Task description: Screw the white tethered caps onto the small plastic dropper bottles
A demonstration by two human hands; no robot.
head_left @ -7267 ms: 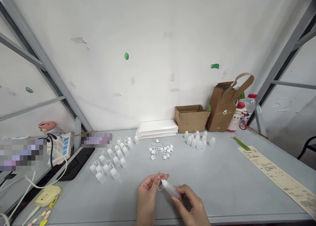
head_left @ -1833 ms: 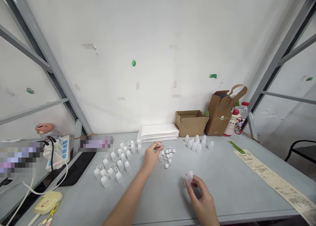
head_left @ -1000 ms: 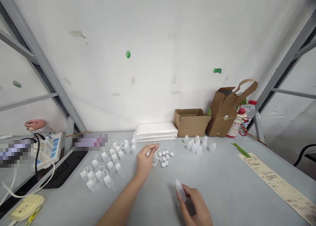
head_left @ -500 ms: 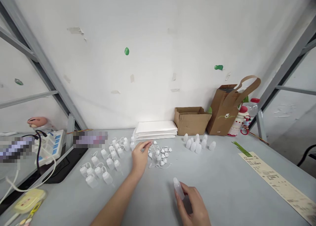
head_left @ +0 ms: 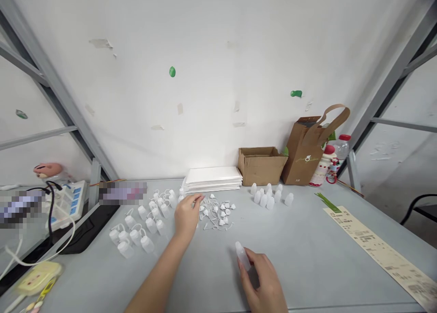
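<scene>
Between the thumb and fingers of my right hand [head_left: 264, 279], a small translucent plastic bottle [head_left: 242, 255] stands tilted above the table's front part. My left hand [head_left: 186, 216] reaches to the left edge of a loose pile of small white caps with thin straps [head_left: 221, 216]. Its fingertips are pinched together; whatever they hold, if anything, is too small to make out. Left of that hand stand several bottles with white caps and looped straps [head_left: 147, 244]. Several uncapped bottles [head_left: 270, 203] are grouped right of the pile, before the cardboard box.
Along the wall are a stack of white flat sheets [head_left: 213, 178], an open cardboard box [head_left: 262, 169], a brown paper bag [head_left: 302, 160] and drink bottles. A printed paper strip [head_left: 375, 253] lies at right. A power strip [head_left: 73, 206], cables and a black tablet-like slab [head_left: 88, 231] sit at left.
My left hand has drawn slightly left along the pile, fingertips still pinched. The right hand keeps its hold on the bottle. The whole view has shifted a little.
</scene>
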